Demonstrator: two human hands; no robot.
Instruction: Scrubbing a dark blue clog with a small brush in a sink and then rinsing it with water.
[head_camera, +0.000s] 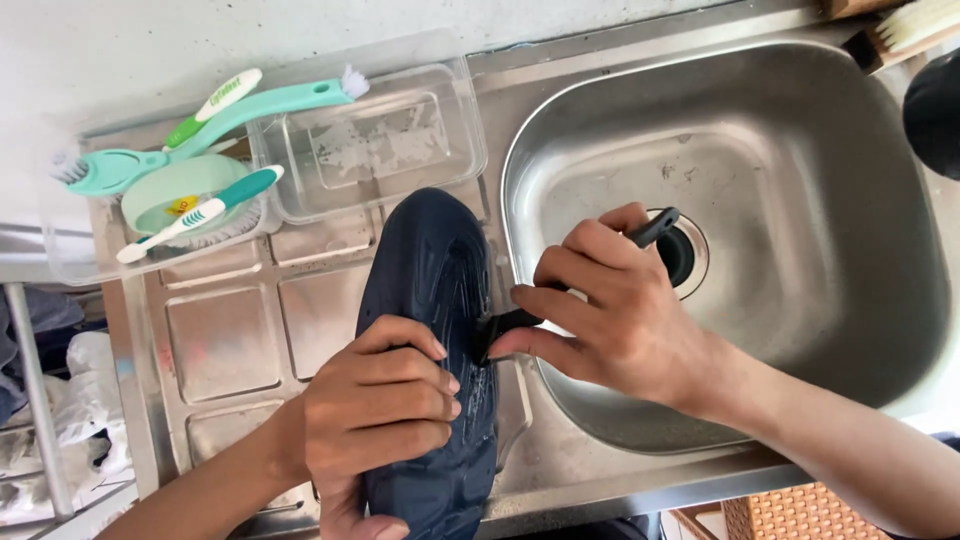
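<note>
Single head-worn camera looks steeply down, close range, onto the steel sink (850, 300) and its drainboard (225, 340). Both forearms enter from the bottom edge. No second view.

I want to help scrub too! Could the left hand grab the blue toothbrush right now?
Probably not: the left hand is wrapped around the dark shoe, and the blue toothbrush lies apart, up on the green dish.

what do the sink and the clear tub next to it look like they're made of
The sink looks like brushed stainless steel: grey, dull sheen, soft reflections, with a pressed draining board. The clear tub seems to be thin transparent plastic: see-through walls, rounded moulded corners, whitish smears on its base. Glass is unlikely but cannot be ruled out.
</note>
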